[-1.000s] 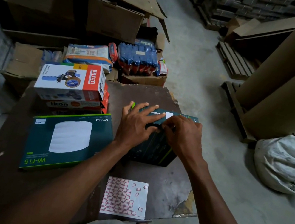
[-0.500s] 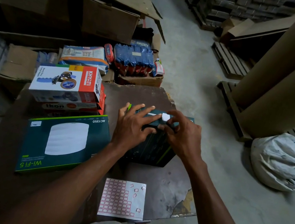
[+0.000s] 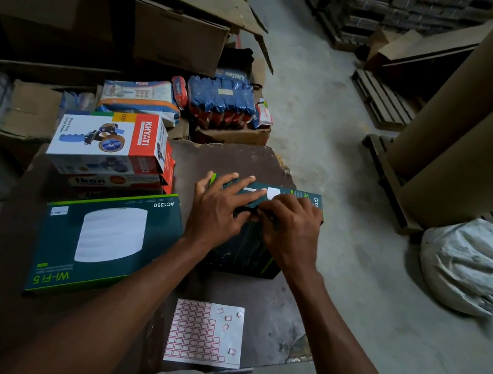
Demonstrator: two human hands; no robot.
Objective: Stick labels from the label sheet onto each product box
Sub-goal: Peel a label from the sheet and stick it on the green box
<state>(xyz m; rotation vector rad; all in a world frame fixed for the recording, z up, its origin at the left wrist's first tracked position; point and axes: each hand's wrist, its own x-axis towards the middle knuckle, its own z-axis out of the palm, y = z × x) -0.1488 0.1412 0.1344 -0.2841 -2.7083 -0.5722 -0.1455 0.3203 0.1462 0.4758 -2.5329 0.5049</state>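
Box [image 3: 246,253], dark green, upright on the desk [image 3: 243,160]; left hand [image 3: 221,207] lies flat across its top with fingers straight, right hand [image 3: 289,224] curls over the top edge beside a white label [image 3: 273,193]. Label sheet [image 3: 206,333] lies at the near desk edge.

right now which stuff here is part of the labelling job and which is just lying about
Job: label sheet; upright dark box under left hand and right hand; Wi-Fi 5 box; Khyati box.

Lying about: blue packets; grey sack; cardboard cartons.
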